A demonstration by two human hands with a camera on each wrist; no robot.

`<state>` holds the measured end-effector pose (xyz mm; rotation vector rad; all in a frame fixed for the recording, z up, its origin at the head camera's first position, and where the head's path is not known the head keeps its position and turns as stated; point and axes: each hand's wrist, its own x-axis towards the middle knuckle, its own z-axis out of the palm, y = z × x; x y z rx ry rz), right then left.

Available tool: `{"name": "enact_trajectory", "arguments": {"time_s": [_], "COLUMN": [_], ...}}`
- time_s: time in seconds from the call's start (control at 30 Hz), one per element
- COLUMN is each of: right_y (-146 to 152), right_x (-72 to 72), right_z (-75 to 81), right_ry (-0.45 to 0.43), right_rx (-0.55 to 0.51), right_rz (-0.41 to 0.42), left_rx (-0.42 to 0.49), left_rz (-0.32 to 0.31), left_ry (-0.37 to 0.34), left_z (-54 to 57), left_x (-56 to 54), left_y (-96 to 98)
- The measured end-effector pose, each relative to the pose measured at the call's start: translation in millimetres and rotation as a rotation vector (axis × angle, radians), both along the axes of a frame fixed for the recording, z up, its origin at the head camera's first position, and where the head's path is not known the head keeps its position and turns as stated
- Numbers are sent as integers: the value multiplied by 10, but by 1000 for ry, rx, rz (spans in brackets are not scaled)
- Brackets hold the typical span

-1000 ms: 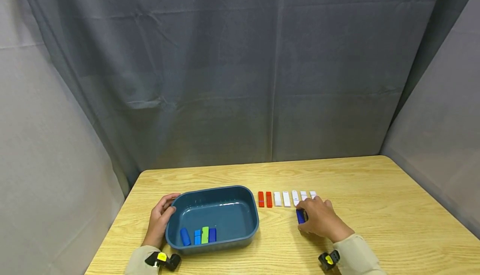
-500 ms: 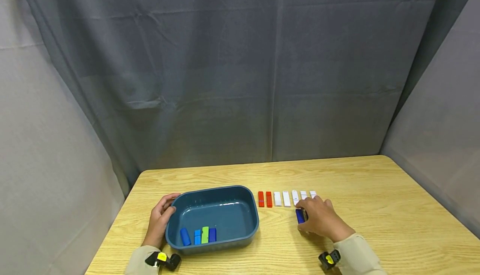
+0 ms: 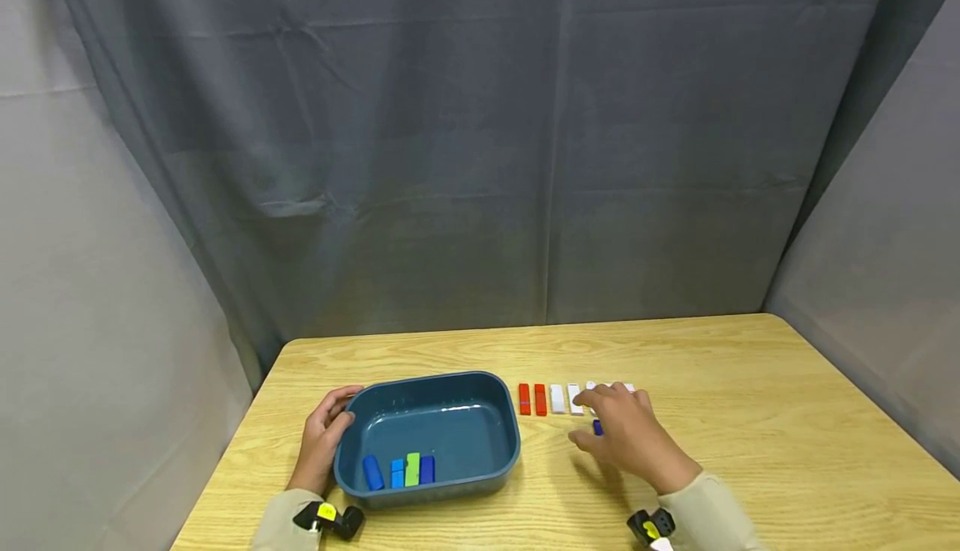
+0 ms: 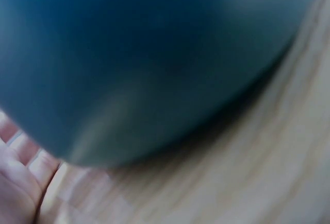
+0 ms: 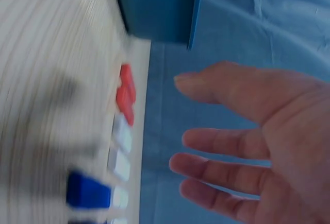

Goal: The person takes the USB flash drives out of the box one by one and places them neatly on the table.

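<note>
My left hand [image 3: 318,441] rests against the left side of a dark teal bin [image 3: 502,397], thumb and fingers along the outside of its rim. My right hand [image 3: 630,434] hovers over the table with thumb and fingers spread and nothing between them. Beneath it a small dark blue oblong piece [image 3: 597,427], shaped like a USB stick, is partly hidden; the right wrist view shows this blue piece [image 5: 87,190] in front of the row. That row has two red pieces [image 3: 524,399] and several white pieces [image 3: 557,399], some behind the fingers.
Inside the bin, near its front wall, lie a rounded blue piece [image 3: 372,473], a light blue piece [image 3: 397,473], a green piece [image 3: 412,469] and a dark blue piece [image 3: 427,469]. A grey curtain [image 3: 420,159] hangs behind the wooden table [image 3: 720,384].
The right hand has released the dark blue piece, spread its fingers and shifted slightly left and up. The blue piece stays on the table; the left hand keeps its place at the bin.
</note>
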<state>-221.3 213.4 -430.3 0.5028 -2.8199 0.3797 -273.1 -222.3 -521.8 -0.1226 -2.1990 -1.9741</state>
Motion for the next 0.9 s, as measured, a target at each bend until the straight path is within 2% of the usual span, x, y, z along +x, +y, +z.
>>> {"name": "enact_trajectory", "arguments": {"time_s": [0.2,0.57,0.8,0.87,0.9], "right_y": [-234,-764,-1093,-1170,-1206], "right_x": [49,56,52,51,50], "right_z": [73,73,-28,-51,-61], "right_ry": [110,175,161,132,119], "right_rx": [-54,-145,-100,-85,-79], "right_rz": [95,274,344,343,340], "left_rx": [6,14,7,2,4], "left_rz": [6,4,10,-2,-8], "left_ry": [-2,9,11,11,8], "left_z": [-9,-10,-22,43,41], "left_x": [-12,-16,-14,26,23], "left_y": [12,27,22,43,43]}}
